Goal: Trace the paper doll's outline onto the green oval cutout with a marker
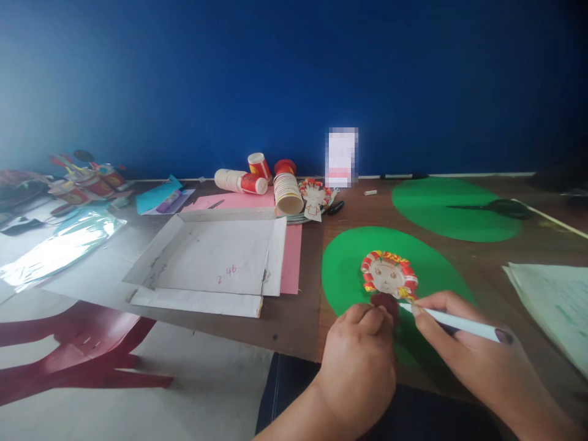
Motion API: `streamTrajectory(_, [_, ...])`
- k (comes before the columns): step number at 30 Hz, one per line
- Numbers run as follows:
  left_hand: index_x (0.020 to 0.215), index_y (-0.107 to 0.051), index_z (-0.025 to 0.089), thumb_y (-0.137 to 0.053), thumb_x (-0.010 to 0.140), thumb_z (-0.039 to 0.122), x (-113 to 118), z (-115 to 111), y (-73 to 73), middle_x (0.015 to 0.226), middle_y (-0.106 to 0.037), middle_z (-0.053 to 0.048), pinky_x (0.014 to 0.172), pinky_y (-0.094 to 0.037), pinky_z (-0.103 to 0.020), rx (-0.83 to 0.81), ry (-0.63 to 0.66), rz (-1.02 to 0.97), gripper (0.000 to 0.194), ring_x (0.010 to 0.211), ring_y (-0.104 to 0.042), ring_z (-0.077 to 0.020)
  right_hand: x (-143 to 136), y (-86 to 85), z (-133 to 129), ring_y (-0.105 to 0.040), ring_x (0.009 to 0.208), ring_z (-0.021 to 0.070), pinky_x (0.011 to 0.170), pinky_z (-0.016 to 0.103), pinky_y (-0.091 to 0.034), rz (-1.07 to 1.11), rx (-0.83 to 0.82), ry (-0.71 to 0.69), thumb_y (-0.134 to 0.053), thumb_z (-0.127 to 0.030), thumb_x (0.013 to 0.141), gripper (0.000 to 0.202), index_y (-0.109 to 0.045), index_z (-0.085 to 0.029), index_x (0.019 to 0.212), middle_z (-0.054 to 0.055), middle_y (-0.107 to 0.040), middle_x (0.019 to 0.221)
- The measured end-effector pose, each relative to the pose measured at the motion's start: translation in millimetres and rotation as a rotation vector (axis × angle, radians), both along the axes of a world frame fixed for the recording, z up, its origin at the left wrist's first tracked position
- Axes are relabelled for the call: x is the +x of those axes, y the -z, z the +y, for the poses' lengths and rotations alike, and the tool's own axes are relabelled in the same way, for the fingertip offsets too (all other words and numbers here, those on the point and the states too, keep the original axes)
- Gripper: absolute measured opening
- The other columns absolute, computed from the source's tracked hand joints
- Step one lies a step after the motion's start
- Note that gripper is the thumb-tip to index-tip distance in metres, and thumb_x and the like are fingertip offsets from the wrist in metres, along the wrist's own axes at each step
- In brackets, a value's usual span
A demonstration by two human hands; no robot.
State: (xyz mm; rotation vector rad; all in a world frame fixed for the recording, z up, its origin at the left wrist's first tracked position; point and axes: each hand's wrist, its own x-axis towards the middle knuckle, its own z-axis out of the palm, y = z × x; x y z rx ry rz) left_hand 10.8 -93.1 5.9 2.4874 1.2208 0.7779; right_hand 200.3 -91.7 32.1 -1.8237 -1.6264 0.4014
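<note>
My right hand (463, 349) grips a white marker pen (462, 323) with a dark end, its tip pointing left at the lower edge of a paper-cup doll (389, 277). The doll has a drawn face inside a ring of curled red, yellow and white strips. My left hand (361, 358) is closed at a dark red part (384, 303) just below the face, and its fingers hide most of that part. Both hands are over a green paper circle (342, 260) on the brown table.
A second green circle (413, 205) bears black scissors (505, 208). Behind are stacked paper cups (288, 193), another cut-out figure (315, 199) and a black marker (336, 207). A white cardboard tray (202, 257) lies left, papers (551, 300) right, and a red chair (92, 337) front left.
</note>
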Motion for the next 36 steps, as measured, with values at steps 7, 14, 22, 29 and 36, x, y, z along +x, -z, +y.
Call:
streamTrajectory(7, [0.119, -0.070, 0.012, -0.057, 0.098, 0.011, 0, 1, 0.0, 0.112, -0.075, -0.007, 0.097, -0.063, -0.035, 0.012, 0.014, 0.017, 0.025, 0.103, -0.067, -0.0238, 7, 6.7, 1, -0.062, 0.050, 0.0172, 0.050, 0.030, -0.042, -0.029, -0.017, -0.026, -0.062, -0.060, 0.088, 0.030, -0.070, -0.031, 0.081, -0.002, -0.070, 0.063])
streamTrajectory(14, [0.123, -0.069, 0.012, -0.057, 0.099, 0.009, -1, 0, -0.9, 0.110, -0.074, -0.005, 0.093, -0.064, -0.036, 0.030, 0.004, -0.015, 0.027, 0.102, -0.067, -0.0233, 8, 15.1, -1, -0.062, 0.049, 0.0180, 0.054, 0.031, -0.046, -0.026, 0.034, 0.015, -0.061, -0.063, 0.088, 0.031, -0.069, -0.033, 0.081, -0.003, -0.069, 0.062])
streamTrajectory(22, [0.115, -0.070, 0.013, -0.053, 0.101, 0.010, 1, -1, 1.9, 0.107, -0.074, -0.006, 0.091, -0.065, -0.038, 0.005, -0.004, -0.034, 0.022, 0.100, -0.067, -0.0239, 8, 15.8, -6, -0.065, 0.055, 0.0189, 0.059, 0.032, -0.050, -0.014, 0.021, 0.008, -0.060, -0.062, 0.090, 0.032, -0.069, -0.032, 0.084, -0.002, -0.072, 0.067])
streamTrajectory(29, [0.121, -0.070, 0.013, -0.052, 0.103, 0.010, 1, 0, 1.8, 0.113, -0.075, -0.006, 0.097, -0.065, -0.037, -0.004, -0.005, -0.049, 0.026, 0.105, -0.068, -0.0237, 18, 29.5, -7, -0.067, 0.058, 0.0192, 0.061, 0.031, -0.052, 0.003, 0.037, -0.056, -0.060, -0.065, 0.092, 0.037, -0.071, -0.031, 0.086, 0.000, -0.074, 0.071])
streamTrajectory(36, [0.122, -0.070, 0.011, -0.051, 0.103, 0.010, 0, 0, 2.8, 0.112, -0.075, -0.007, 0.098, -0.064, -0.037, -0.003, 0.006, -0.030, 0.027, 0.105, -0.068, -0.0242, 10, 17.5, -5, -0.067, 0.056, 0.0209, 0.060, 0.034, -0.054, -0.004, 0.063, 0.008, -0.061, -0.063, 0.087, 0.034, -0.070, -0.031, 0.083, 0.001, -0.074, 0.070])
